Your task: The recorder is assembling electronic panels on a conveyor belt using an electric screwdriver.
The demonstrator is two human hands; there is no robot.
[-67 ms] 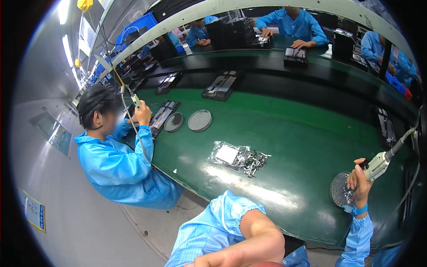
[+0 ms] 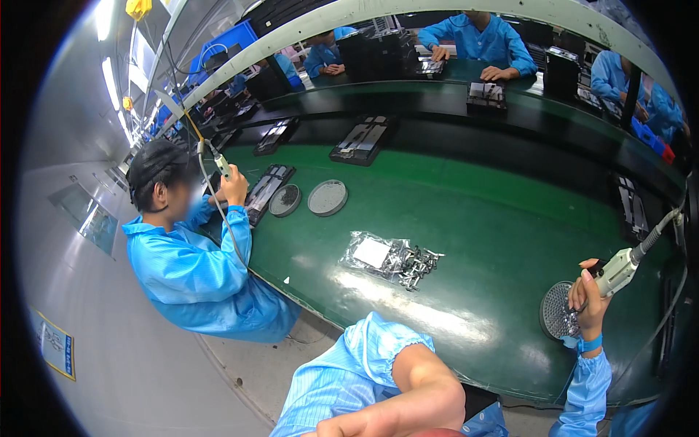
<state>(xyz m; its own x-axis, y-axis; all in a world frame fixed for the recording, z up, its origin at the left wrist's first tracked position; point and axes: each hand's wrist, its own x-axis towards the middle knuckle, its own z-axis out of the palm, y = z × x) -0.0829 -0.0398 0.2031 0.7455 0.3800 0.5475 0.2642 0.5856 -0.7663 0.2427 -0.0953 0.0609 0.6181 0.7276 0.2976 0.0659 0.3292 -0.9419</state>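
My right hand [image 2: 588,297] is closed around a pale electric screwdriver [image 2: 619,271], whose cable rises from its upper end. Beneath that hand is a round grey perforated tray [image 2: 551,298] holding small shiny screws; whether the screwdriver tip touches them is hidden. A blue wrist strap [image 2: 591,342] circles the right wrist. My left forearm bends across the bottom of the view, its blue sleeve [image 2: 378,348] pushed up. Only part of my left hand [image 2: 357,424] shows at the lower edge, with its fingers cut off, so their state cannot be told.
On the green table [image 2: 466,218], a clear plastic bag [image 2: 371,251] lies beside loose metal parts [image 2: 420,268]. Two round dishes [image 2: 328,197] stand near a co-worker [image 2: 196,247] on the left, who holds another screwdriver. Flat dark units [image 2: 362,138] line the far belt; more people sit beyond.
Across the belt, a dark unit in front of a seated person has shifted slightly right and toward me. My own hands look unchanged.
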